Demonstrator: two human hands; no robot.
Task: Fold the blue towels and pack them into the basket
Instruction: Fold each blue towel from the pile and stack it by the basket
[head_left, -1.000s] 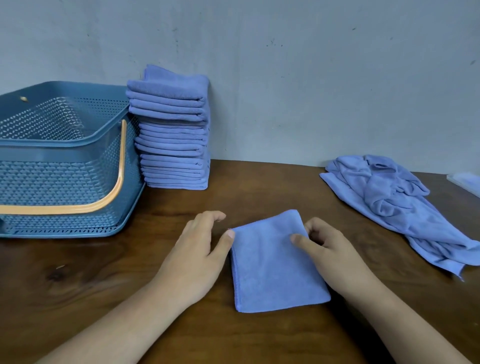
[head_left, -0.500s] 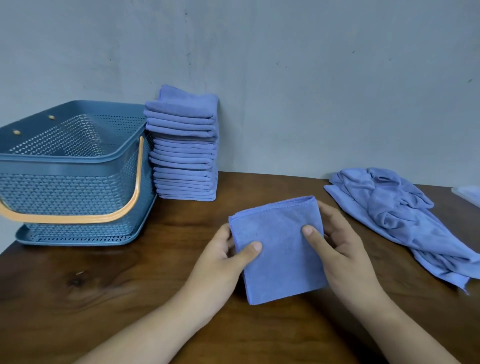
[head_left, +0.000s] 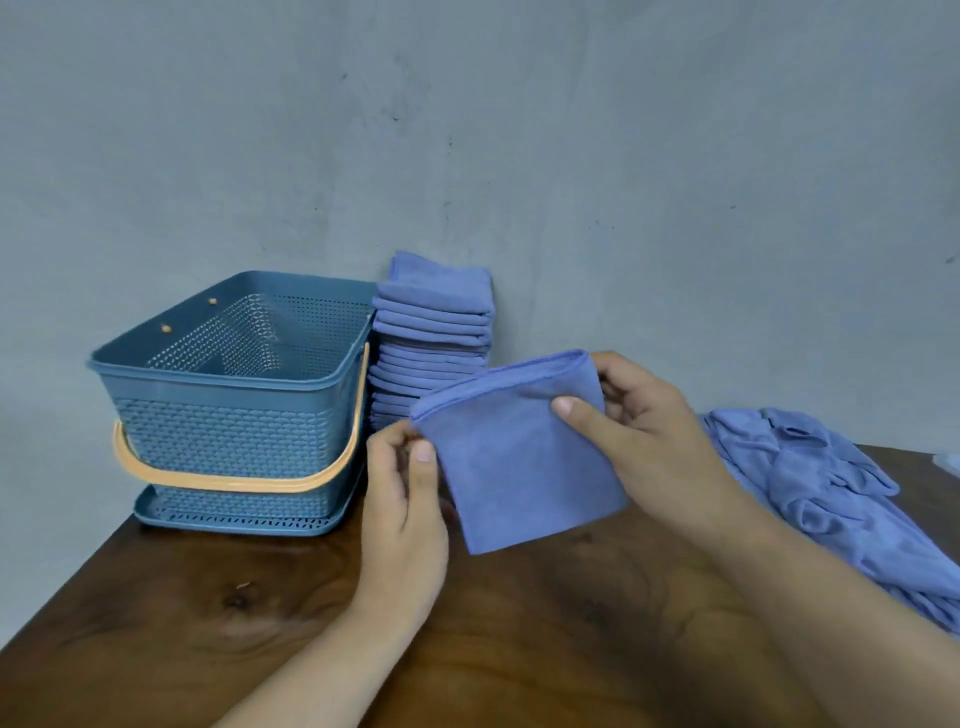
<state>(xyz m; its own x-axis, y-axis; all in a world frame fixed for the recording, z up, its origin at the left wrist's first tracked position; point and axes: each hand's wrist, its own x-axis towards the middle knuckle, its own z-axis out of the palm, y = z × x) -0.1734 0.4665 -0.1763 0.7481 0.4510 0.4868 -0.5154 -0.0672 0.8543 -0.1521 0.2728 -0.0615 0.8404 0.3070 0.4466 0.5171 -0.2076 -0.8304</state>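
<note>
In the middle of the frame a folded towel (head_left: 519, 467) is held up off the wooden surface (head_left: 519, 623). The left hand (head_left: 405, 499) has its grip clamped on the towel's left corner, thumb in front. The right hand (head_left: 654, 441) grips the upper right corner the same way. At left stands the basket (head_left: 228, 426), with a stack of folded towels (head_left: 434, 322) just beside it. A heap of unfolded towels (head_left: 831, 493) lies at right.
</note>
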